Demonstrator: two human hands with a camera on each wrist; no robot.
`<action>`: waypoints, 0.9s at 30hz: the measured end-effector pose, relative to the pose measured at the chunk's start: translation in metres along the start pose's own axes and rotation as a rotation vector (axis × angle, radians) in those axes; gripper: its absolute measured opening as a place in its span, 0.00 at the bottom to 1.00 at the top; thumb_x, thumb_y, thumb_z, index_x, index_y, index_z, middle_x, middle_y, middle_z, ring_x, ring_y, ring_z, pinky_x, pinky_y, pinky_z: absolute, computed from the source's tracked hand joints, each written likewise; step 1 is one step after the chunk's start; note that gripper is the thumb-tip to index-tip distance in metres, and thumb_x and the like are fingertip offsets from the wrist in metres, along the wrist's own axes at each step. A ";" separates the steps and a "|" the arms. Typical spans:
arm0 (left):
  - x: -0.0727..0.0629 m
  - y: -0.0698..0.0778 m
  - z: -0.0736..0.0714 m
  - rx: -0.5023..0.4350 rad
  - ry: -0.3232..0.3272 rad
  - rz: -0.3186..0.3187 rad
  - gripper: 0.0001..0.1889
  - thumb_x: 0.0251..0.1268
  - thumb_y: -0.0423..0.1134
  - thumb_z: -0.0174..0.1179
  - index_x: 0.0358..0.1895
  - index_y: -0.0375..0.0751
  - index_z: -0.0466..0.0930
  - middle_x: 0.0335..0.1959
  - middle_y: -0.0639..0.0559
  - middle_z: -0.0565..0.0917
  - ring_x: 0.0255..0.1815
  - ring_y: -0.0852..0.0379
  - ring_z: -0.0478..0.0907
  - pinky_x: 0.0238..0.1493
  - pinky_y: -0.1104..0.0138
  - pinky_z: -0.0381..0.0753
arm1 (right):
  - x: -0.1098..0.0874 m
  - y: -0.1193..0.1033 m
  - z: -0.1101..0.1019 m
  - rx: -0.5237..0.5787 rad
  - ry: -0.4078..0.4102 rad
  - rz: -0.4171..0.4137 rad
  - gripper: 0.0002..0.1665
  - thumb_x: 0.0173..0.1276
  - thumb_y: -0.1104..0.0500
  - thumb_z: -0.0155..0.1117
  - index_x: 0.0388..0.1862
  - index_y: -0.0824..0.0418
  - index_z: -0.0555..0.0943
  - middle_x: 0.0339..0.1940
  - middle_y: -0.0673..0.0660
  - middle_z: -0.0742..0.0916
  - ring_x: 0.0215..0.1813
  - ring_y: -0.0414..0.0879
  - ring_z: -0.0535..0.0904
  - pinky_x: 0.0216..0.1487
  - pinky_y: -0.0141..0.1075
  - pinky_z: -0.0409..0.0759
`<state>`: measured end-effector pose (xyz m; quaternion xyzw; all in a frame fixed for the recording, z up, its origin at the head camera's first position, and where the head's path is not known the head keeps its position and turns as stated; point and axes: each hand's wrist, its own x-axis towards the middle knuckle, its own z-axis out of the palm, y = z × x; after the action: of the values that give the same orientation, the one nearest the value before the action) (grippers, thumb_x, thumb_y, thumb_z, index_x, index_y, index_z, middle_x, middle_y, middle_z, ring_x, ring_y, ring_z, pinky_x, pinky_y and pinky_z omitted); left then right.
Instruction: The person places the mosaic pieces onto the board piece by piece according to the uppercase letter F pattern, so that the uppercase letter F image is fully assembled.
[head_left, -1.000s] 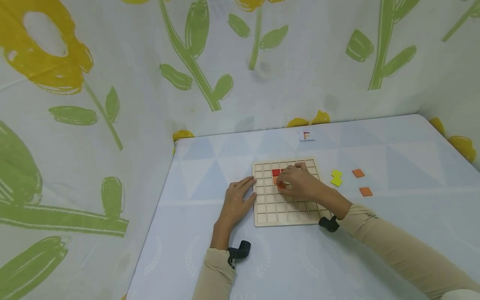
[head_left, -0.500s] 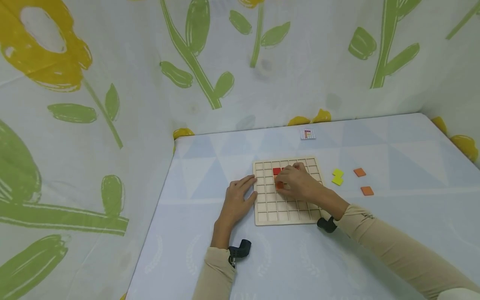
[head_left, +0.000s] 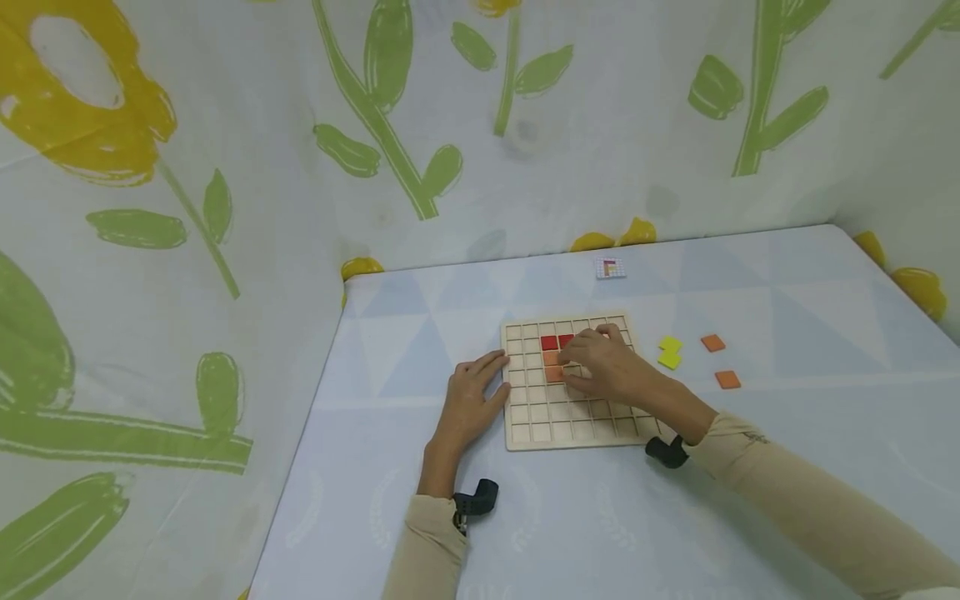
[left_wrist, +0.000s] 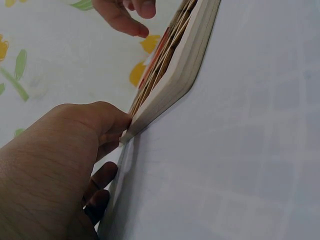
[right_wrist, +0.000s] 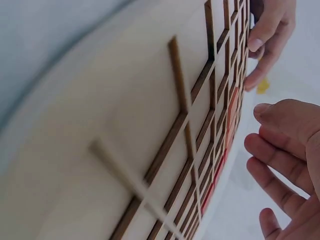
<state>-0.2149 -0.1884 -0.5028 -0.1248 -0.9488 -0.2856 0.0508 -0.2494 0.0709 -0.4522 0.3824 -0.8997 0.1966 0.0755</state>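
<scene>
A wooden grid board (head_left: 536, 417) lies on the table. My left hand (head_left: 468, 402) touches its left edge with its fingers, thumb against the side in the left wrist view. Over the board's upper middle hovers my right hand (head_left: 615, 371); in the right wrist view its fingers (right_wrist: 280, 165) are loosely bent, apart, with nothing between them. Left of its fingertips, a red tile (head_left: 549, 342) and another red tile (head_left: 566, 341) sit in grid cells. Below them are an orange tile (head_left: 551, 358) and a second orange tile (head_left: 553, 374). The right hand hides cells beneath it.
Right of the board lie two yellow tiles (head_left: 669, 360), their corners close together, and two loose orange tiles (head_left: 727, 380). A small patterned card (head_left: 611, 267) rests near the table's back edge. Flower-printed cloth (head_left: 525, 192) hangs behind and beside the table.
The right hand held an orange tile at the lower cell; it has let go and shifted slightly right, and the tile now lies on the board. The left hand stays put.
</scene>
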 end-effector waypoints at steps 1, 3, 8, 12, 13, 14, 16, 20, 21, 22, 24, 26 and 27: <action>0.000 0.001 0.000 0.000 -0.002 -0.003 0.25 0.73 0.47 0.55 0.71 0.50 0.73 0.73 0.58 0.70 0.65 0.50 0.68 0.66 0.52 0.66 | -0.003 0.001 -0.001 0.000 -0.001 0.005 0.12 0.60 0.59 0.76 0.43 0.58 0.88 0.42 0.50 0.89 0.51 0.50 0.81 0.56 0.53 0.65; 0.000 0.002 0.001 0.003 -0.002 -0.003 0.25 0.73 0.47 0.55 0.71 0.50 0.73 0.73 0.58 0.70 0.65 0.50 0.68 0.66 0.51 0.65 | -0.009 0.004 -0.004 -0.006 -0.003 0.014 0.12 0.60 0.59 0.76 0.43 0.58 0.88 0.41 0.50 0.89 0.51 0.50 0.80 0.56 0.53 0.65; 0.000 0.003 0.002 0.005 0.004 -0.009 0.25 0.72 0.47 0.56 0.71 0.50 0.74 0.73 0.58 0.70 0.66 0.49 0.68 0.66 0.51 0.65 | -0.025 0.011 -0.011 -0.014 0.009 0.039 0.11 0.60 0.59 0.76 0.42 0.57 0.88 0.42 0.50 0.88 0.53 0.51 0.80 0.58 0.55 0.65; -0.001 0.003 0.003 0.009 0.008 -0.013 0.25 0.72 0.47 0.55 0.71 0.51 0.74 0.73 0.58 0.70 0.66 0.50 0.67 0.66 0.51 0.66 | -0.037 0.013 -0.018 -0.009 0.028 0.053 0.12 0.59 0.60 0.77 0.41 0.57 0.88 0.42 0.50 0.88 0.52 0.50 0.80 0.58 0.55 0.66; -0.001 0.002 0.003 0.006 0.010 -0.012 0.25 0.72 0.46 0.56 0.70 0.50 0.74 0.72 0.58 0.70 0.65 0.49 0.68 0.66 0.51 0.66 | -0.039 0.013 -0.020 -0.007 0.033 0.058 0.12 0.58 0.60 0.77 0.41 0.57 0.88 0.42 0.50 0.88 0.52 0.50 0.80 0.58 0.55 0.66; -0.001 0.002 0.003 0.008 0.015 -0.010 0.25 0.72 0.46 0.56 0.70 0.51 0.74 0.72 0.58 0.71 0.65 0.49 0.68 0.65 0.51 0.66 | -0.042 0.013 -0.022 -0.006 0.038 0.061 0.12 0.58 0.61 0.78 0.41 0.57 0.88 0.42 0.50 0.88 0.51 0.50 0.81 0.57 0.55 0.66; -0.002 0.001 0.004 0.008 0.027 -0.005 0.24 0.72 0.46 0.56 0.70 0.50 0.75 0.72 0.58 0.71 0.65 0.49 0.68 0.65 0.51 0.66 | -0.046 0.014 -0.025 -0.002 0.041 0.067 0.12 0.58 0.61 0.77 0.41 0.58 0.87 0.42 0.51 0.88 0.51 0.50 0.81 0.57 0.57 0.66; -0.002 0.001 0.004 0.003 0.039 0.002 0.24 0.71 0.46 0.56 0.70 0.51 0.75 0.72 0.59 0.71 0.64 0.50 0.68 0.64 0.51 0.67 | -0.056 0.017 -0.030 -0.006 0.038 0.085 0.11 0.58 0.61 0.77 0.41 0.58 0.87 0.43 0.51 0.88 0.51 0.51 0.81 0.58 0.59 0.66; -0.002 0.002 0.004 0.000 0.039 0.003 0.24 0.71 0.46 0.56 0.70 0.51 0.75 0.72 0.59 0.71 0.64 0.50 0.68 0.64 0.51 0.66 | -0.059 0.018 -0.031 -0.004 0.035 0.094 0.11 0.59 0.61 0.77 0.41 0.57 0.87 0.43 0.52 0.88 0.51 0.52 0.81 0.58 0.59 0.66; -0.002 0.002 0.005 -0.002 0.036 0.004 0.24 0.71 0.46 0.56 0.70 0.51 0.75 0.72 0.59 0.71 0.64 0.50 0.68 0.64 0.51 0.66 | -0.062 0.019 -0.032 -0.002 0.033 0.106 0.11 0.59 0.61 0.77 0.41 0.57 0.87 0.43 0.52 0.88 0.52 0.52 0.81 0.58 0.59 0.65; -0.002 0.003 0.004 -0.007 0.032 0.003 0.25 0.71 0.46 0.56 0.70 0.50 0.74 0.72 0.59 0.71 0.64 0.49 0.68 0.65 0.51 0.66 | -0.067 0.022 -0.033 -0.004 0.035 0.123 0.11 0.59 0.61 0.77 0.42 0.58 0.87 0.44 0.52 0.88 0.52 0.53 0.81 0.58 0.59 0.65; -0.002 0.004 0.004 -0.014 0.029 0.003 0.25 0.71 0.45 0.56 0.70 0.49 0.74 0.72 0.58 0.71 0.64 0.49 0.68 0.65 0.50 0.66 | -0.072 0.026 -0.034 -0.009 0.047 0.134 0.12 0.59 0.61 0.77 0.41 0.58 0.87 0.44 0.52 0.88 0.52 0.53 0.81 0.59 0.60 0.64; -0.002 0.005 0.003 -0.017 0.030 0.005 0.25 0.71 0.45 0.56 0.70 0.49 0.75 0.72 0.58 0.71 0.64 0.49 0.68 0.65 0.50 0.66 | -0.075 0.028 -0.035 -0.016 0.055 0.137 0.12 0.58 0.61 0.77 0.41 0.58 0.87 0.44 0.52 0.88 0.52 0.53 0.81 0.59 0.60 0.65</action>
<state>-0.2117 -0.1833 -0.5035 -0.1234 -0.9452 -0.2953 0.0648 -0.2180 0.1525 -0.4497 0.3137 -0.9229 0.2047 0.0894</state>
